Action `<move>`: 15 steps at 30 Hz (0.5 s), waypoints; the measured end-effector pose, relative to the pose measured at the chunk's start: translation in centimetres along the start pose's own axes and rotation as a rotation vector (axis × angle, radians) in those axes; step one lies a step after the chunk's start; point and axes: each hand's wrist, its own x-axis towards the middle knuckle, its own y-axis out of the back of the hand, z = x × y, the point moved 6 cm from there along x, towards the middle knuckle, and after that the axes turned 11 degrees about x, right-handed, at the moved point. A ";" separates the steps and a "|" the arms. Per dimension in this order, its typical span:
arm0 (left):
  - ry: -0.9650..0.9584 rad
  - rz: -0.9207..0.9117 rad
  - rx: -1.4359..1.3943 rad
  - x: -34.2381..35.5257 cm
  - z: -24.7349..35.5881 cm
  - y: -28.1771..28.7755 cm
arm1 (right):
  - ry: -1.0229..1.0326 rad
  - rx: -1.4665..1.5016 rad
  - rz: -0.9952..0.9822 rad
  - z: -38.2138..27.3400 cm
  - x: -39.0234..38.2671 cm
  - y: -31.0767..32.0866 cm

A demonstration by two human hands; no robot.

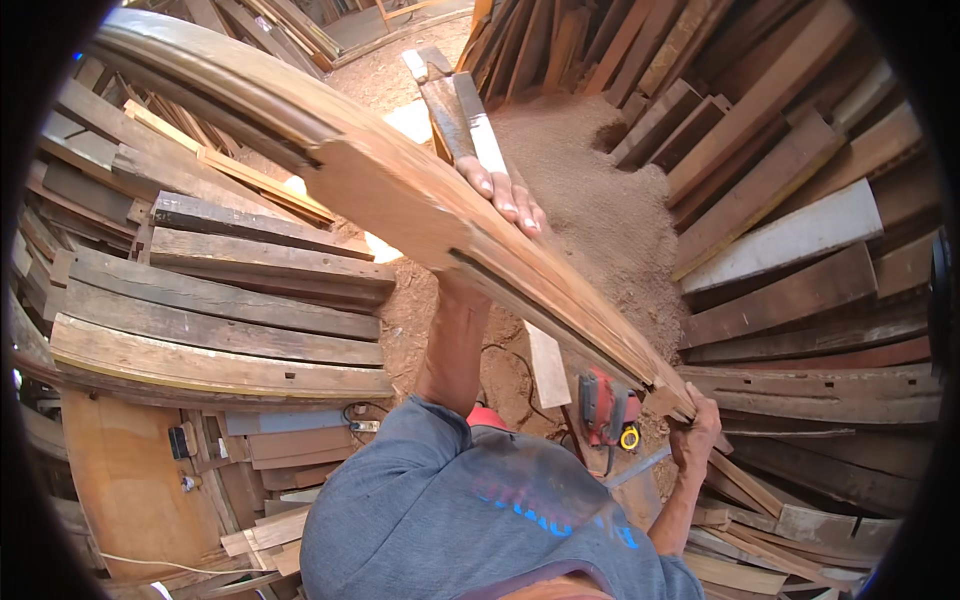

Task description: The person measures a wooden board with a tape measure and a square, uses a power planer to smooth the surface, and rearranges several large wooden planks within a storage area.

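A long, brown wooden board (pixel 390 190) with grooved edges and a notched section runs diagonally in front of me, from the far left to the near right. From underneath, my left hand (pixel 507 203) reaches around its middle, with the fingers over the far edge; the palm is hidden behind the wood. My right hand (pixel 697 432) is closed around the near right end. A red power tool (pixel 603 407) lies below the board, near my right forearm. Beside it is a yellow and black tape measure (pixel 629 438).
Beyond the board stands a narrow wooden support (pixel 455 115). Sawdust (pixel 600 180) is heaped on the floor behind it. Stacked planks (pixel 250 290) line the left side, and more timber (pixel 780 220) leans on the right. A dark cord (pixel 520 355) curves across the ground.
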 end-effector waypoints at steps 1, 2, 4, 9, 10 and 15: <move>-0.031 -0.056 -0.016 1.0 1.8 0.8 | 0.036 -0.004 0.021 -1.5 0.9 -0.6; -0.061 -0.107 -0.023 2.3 3.5 1.3 | 0.070 -0.008 0.047 -2.9 1.8 -1.1; -0.078 -0.058 -0.012 3.2 7.0 1.8 | 0.076 0.053 0.050 -5.9 3.7 -2.1; -0.144 -0.047 0.051 5.2 14.4 5.5 | 0.051 0.163 0.050 -11.9 7.1 -6.6; -0.156 -0.074 0.055 5.9 15.8 6.1 | 0.041 0.159 0.047 -12.8 7.7 -7.4; -0.165 -0.184 0.129 8.5 24.6 6.4 | 0.215 0.175 0.010 -20.6 11.0 -11.7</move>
